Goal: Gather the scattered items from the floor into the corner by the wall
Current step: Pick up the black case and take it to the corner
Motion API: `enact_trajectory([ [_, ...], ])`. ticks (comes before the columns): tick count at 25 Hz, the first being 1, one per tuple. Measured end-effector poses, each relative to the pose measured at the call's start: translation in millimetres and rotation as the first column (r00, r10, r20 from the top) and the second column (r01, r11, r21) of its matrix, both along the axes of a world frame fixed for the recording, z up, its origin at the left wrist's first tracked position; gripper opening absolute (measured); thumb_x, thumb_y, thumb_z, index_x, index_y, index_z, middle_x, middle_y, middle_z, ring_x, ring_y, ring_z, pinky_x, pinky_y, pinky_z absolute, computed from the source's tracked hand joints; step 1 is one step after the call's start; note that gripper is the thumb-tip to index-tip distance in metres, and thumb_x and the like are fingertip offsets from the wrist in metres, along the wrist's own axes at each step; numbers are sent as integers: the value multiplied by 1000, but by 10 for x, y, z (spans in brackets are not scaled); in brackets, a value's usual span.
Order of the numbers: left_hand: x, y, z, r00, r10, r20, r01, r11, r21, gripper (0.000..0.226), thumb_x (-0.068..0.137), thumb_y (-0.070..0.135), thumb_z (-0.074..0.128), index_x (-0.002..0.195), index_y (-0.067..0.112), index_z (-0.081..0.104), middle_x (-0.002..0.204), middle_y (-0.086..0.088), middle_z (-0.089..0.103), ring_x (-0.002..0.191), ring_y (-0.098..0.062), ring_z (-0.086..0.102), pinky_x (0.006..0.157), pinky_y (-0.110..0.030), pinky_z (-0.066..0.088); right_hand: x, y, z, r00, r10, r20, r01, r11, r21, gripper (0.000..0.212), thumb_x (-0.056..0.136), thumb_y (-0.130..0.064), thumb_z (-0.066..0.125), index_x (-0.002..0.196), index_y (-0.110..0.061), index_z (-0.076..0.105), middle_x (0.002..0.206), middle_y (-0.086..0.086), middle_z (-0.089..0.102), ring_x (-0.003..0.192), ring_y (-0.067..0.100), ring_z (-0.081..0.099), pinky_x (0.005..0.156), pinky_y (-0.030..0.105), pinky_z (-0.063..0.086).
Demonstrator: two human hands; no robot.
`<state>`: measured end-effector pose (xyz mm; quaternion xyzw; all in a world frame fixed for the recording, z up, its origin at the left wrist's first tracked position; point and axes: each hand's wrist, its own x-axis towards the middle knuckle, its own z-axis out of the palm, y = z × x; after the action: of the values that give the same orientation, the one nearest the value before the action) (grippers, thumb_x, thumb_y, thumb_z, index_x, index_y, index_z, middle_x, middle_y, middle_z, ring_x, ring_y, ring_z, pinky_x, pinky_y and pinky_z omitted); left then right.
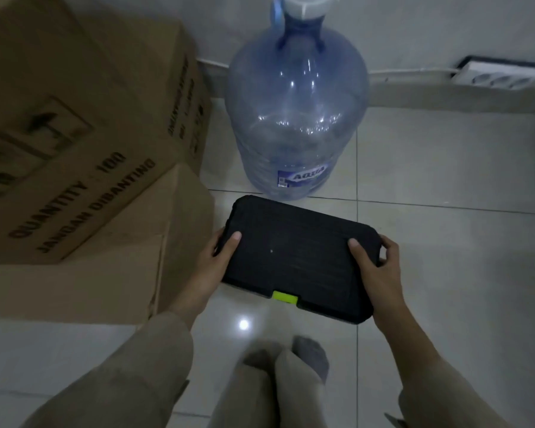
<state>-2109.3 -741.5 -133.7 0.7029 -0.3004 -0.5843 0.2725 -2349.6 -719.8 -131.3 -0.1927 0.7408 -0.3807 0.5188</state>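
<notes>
The black plastic case (300, 257) is held above the tiled floor (445, 168), just in front of the big blue water jug (297, 118) and just beside the cardboard boxes (74, 156) stacked at the wall. Its long axis runs left to right across the view, slightly skewed so the right end sits nearer the person, and its lime-green latch (285, 297) on the near long edge points back toward them. The left hand (217, 261) grips the left short end and the right hand (374, 267) grips the right short end, each with the thumb laid on the lid and fingers curled round the edge. To finish this step well, I would keep it level, lower it flat onto the bare tile between jug and boxes, latch side outward, and let go only once it rests fully on the floor.
</notes>
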Motion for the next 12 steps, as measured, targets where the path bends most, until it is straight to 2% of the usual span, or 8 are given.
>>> enact_trajectory([
  [4,5,-303,-1051,1000,22,11,-23,999,41,48,87,46,54,129,25,51,126,2,59,113,-15,57,93,-27,45,-31,-346,-1004,999,30,30,-31,999,33,55,81,-36,66,126,-29,36,108,7,53,86,16,60,58,24,49],
  [9,-27,-518,-1960,998,39,41,-41,997,60,48,88,45,52,131,25,46,127,-1,56,113,-18,55,91,-30,45,-35,-659,-1935,992,118,37,-119,991,54,49,88,-32,58,128,-25,32,103,-1,51,84,6,56,54,13,50],
  [10,-43,-514,-2067,998,35,57,-39,998,59,46,89,44,51,131,25,45,127,1,55,112,-17,54,91,-30,45,-32,-683,-2065,989,147,22,-148,987,55,49,89,-32,56,130,-23,31,106,0,51,86,7,55,55,12,49],
  [12,-61,-460,-2192,996,-9,94,2,997,73,42,93,39,46,134,26,43,124,3,53,111,-16,52,92,-30,43,-26,-693,-2251,979,205,-17,-203,977,71,50,91,-30,53,135,-22,29,117,2,47,95,15,53,69,19,46],
])
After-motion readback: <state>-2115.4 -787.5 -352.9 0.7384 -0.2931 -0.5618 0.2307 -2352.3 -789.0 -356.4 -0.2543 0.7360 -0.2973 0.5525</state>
